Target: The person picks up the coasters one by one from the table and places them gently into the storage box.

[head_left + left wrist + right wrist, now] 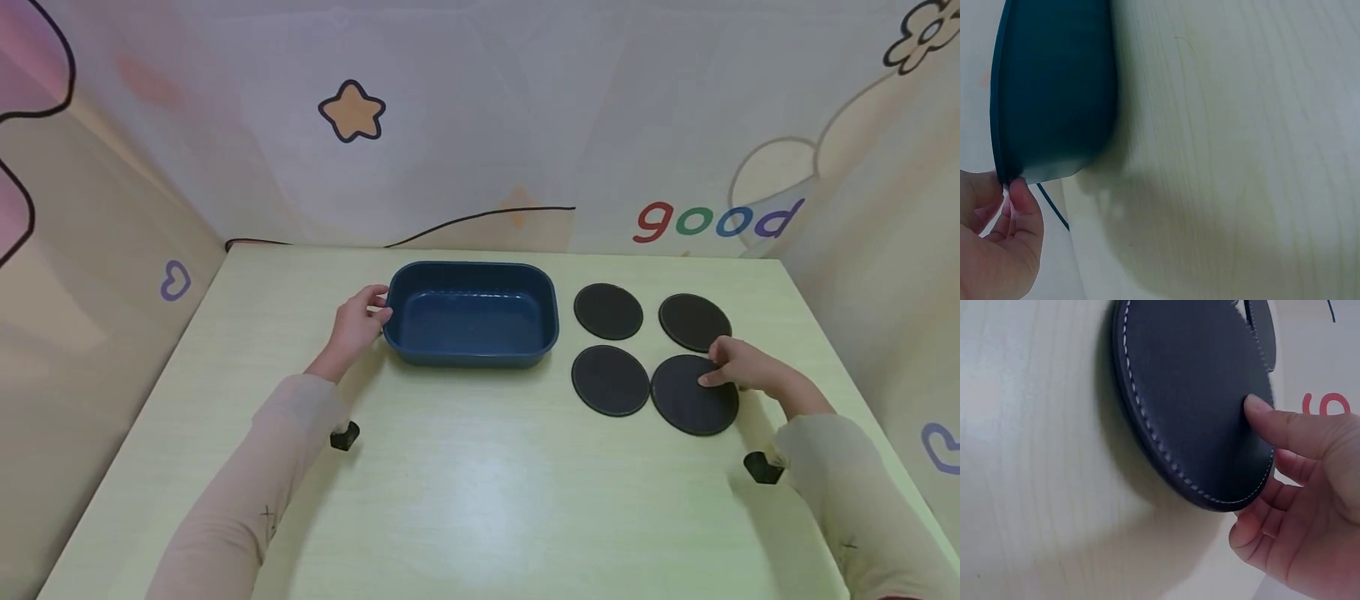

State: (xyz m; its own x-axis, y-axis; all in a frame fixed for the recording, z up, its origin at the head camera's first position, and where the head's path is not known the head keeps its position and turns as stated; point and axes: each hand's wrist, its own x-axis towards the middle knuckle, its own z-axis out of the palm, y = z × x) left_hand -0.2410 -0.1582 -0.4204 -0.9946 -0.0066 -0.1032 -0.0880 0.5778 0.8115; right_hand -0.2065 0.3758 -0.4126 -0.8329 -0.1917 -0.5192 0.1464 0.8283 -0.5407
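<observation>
Toward the back of the counter (480,479), near its middle, stands the dark blue tub (472,360), upright, and my left hand (355,325) pinches the rim at its left end between thumb and fingers. To the tub's right are four round black discs in two rows: the far left disc (608,312), the far right disc (692,320), the near left disc (610,381) and the near right disc (688,404). My right hand (752,368) holds that last one by its edge, the thumb on top and the other fingers tucked behind and under the rim. In the right wrist view I see pale stitching around it, and it looks tilted, perhaps raised, though I cannot tell whether any part rests on the counter. As I judge it, the work is at an early stage: I have a grip on one disc and on the tub, while the other three lie flat with no fingers around them. None of the four is inside the tub; all are beside it.
</observation>
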